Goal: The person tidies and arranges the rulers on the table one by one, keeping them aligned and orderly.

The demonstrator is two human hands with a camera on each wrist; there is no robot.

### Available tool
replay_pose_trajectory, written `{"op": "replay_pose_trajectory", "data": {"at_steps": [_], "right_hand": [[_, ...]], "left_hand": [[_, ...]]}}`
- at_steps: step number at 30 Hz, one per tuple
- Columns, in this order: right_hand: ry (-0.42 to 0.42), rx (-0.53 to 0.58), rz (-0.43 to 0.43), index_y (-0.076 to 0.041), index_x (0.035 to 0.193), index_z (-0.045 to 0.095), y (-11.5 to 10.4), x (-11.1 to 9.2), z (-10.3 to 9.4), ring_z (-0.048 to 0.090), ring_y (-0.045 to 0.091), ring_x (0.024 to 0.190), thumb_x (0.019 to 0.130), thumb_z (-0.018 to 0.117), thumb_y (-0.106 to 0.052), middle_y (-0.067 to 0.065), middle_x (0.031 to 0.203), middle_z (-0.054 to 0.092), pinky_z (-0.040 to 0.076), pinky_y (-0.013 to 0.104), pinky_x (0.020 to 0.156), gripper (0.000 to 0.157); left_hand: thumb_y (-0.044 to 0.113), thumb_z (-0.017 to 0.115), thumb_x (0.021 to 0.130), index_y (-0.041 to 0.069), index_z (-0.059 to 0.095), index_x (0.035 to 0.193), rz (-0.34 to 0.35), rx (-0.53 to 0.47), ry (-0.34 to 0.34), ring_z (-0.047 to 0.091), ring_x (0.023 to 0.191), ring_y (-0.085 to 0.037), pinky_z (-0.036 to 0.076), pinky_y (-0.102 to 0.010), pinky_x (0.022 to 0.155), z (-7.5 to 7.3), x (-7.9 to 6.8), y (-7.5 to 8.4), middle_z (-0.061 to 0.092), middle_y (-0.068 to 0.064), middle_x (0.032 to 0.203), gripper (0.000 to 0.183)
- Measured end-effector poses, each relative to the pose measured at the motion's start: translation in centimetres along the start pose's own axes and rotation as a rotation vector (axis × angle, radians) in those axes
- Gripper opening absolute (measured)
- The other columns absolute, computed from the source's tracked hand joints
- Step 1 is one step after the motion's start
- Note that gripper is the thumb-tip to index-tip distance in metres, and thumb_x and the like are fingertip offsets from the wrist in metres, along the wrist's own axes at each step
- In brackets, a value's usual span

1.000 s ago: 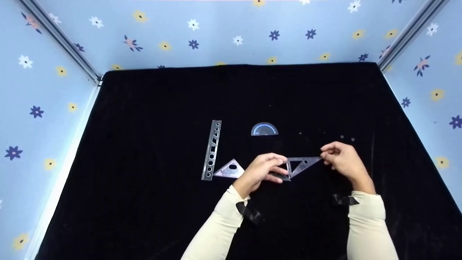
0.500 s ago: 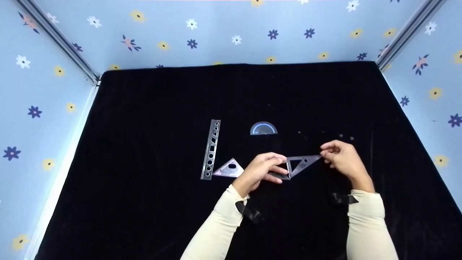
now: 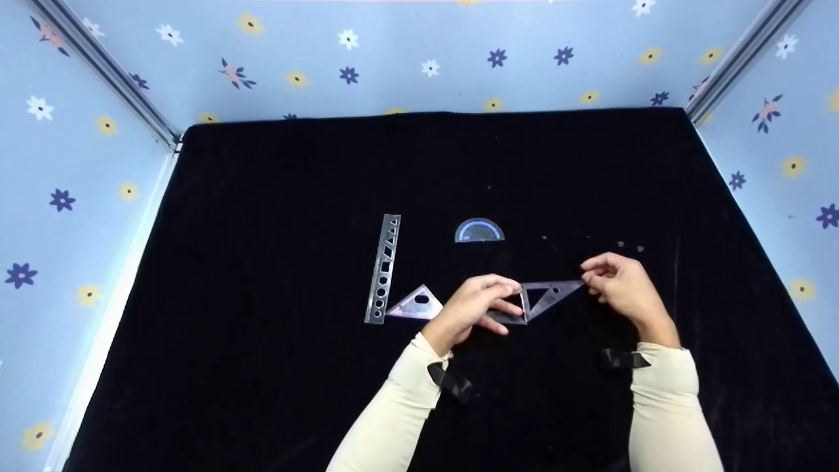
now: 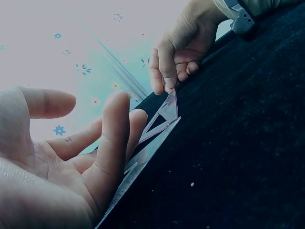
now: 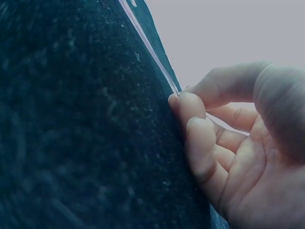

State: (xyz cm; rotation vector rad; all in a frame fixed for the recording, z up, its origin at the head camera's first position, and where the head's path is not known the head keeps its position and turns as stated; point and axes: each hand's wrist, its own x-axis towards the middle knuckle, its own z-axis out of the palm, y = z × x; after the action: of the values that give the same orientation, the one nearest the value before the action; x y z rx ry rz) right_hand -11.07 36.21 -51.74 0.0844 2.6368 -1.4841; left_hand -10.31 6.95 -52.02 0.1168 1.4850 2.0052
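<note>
My right hand [image 3: 623,288] pinches the pointed right corner of a clear, purple-tinted set square [image 3: 569,288] between thumb and fingertips; the right wrist view shows only its thin edge [image 5: 150,50]. My left hand [image 3: 467,308] lies over a second clear set square [image 3: 516,320], hiding most of it. The two set squares meet edge to edge at the left hand's fingertips. In the left wrist view, that hand's fingers [image 4: 112,138] are loosely extended beside the second set square [image 4: 148,153], the thumb apart; whether they touch it I cannot tell.
Left of the hands, a smaller triangular set square [image 3: 408,309] with an oval hole touches a clear stencil ruler [image 3: 378,288] lying lengthwise. A protractor [image 3: 480,235] lies behind the hands. Black cloth [image 3: 262,262] covers the table, and flowered panels [image 3: 393,39] enclose its back and sides.
</note>
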Motion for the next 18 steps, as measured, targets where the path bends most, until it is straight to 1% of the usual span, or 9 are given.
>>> {"op": "replay_pose_trajectory", "data": {"at_steps": [5, 10, 12, 15, 18], "right_hand": [[0.005, -0.004, 0.000, 0.008, 0.111, 0.065, 0.0, 0.0, 0.0, 0.062, 0.012, 0.065, 0.091, 0.064, 0.003, 0.016, 0.091, 0.068, 0.053, 0.027, 0.055, 0.020], [0.013, -0.009, -0.009, 0.008, 0.111, 0.065, -0.1, -0.1, 0.1, 0.063, 0.012, 0.066, 0.091, 0.064, 0.003, 0.016, 0.091, 0.069, 0.054, 0.027, 0.055, 0.021], [0.014, -0.005, -0.008, 0.008, 0.111, 0.065, -0.2, -0.1, 0.1, 0.064, 0.012, 0.067, 0.091, 0.065, 0.002, 0.016, 0.090, 0.068, 0.054, 0.027, 0.055, 0.021], [0.012, 0.002, -0.003, 0.008, 0.112, 0.065, -0.2, -0.1, 0.1, 0.064, 0.011, 0.067, 0.092, 0.065, 0.001, 0.017, 0.091, 0.068, 0.054, 0.026, 0.055, 0.021], [0.006, 0.006, 0.003, 0.010, 0.114, 0.064, 0.0, 0.0, 0.0, 0.063, 0.011, 0.067, 0.093, 0.065, 0.001, 0.018, 0.093, 0.068, 0.053, 0.026, 0.054, 0.023]], "left_hand": [[0.014, 0.057, 0.099, -0.007, 0.062, 0.121, -0.006, -0.002, 0.003, 0.072, 0.091, -0.027, 0.056, -0.027, 0.050, 0.0, 0.0, 0.1, 0.065, -0.016, 0.126, 0.031], [0.013, 0.057, 0.099, -0.008, 0.061, 0.123, 0.009, -0.013, 0.009, 0.072, 0.087, -0.025, 0.056, -0.026, 0.050, -0.1, 0.0, 0.2, 0.067, -0.018, 0.121, 0.032], [0.012, 0.057, 0.099, -0.008, 0.061, 0.123, 0.027, -0.028, 0.033, 0.072, 0.082, -0.023, 0.055, -0.025, 0.048, -0.4, 0.0, 0.4, 0.069, -0.018, 0.117, 0.032], [0.012, 0.057, 0.098, -0.008, 0.060, 0.125, 0.065, -0.053, 0.092, 0.070, 0.074, -0.020, 0.052, -0.023, 0.046, -0.9, -0.1, 0.9, 0.071, -0.017, 0.111, 0.034], [0.012, 0.056, 0.098, -0.010, 0.059, 0.125, 0.100, -0.066, 0.145, 0.068, 0.071, -0.018, 0.051, -0.022, 0.046, -1.5, -0.2, 1.2, 0.072, -0.015, 0.107, 0.035]]}}
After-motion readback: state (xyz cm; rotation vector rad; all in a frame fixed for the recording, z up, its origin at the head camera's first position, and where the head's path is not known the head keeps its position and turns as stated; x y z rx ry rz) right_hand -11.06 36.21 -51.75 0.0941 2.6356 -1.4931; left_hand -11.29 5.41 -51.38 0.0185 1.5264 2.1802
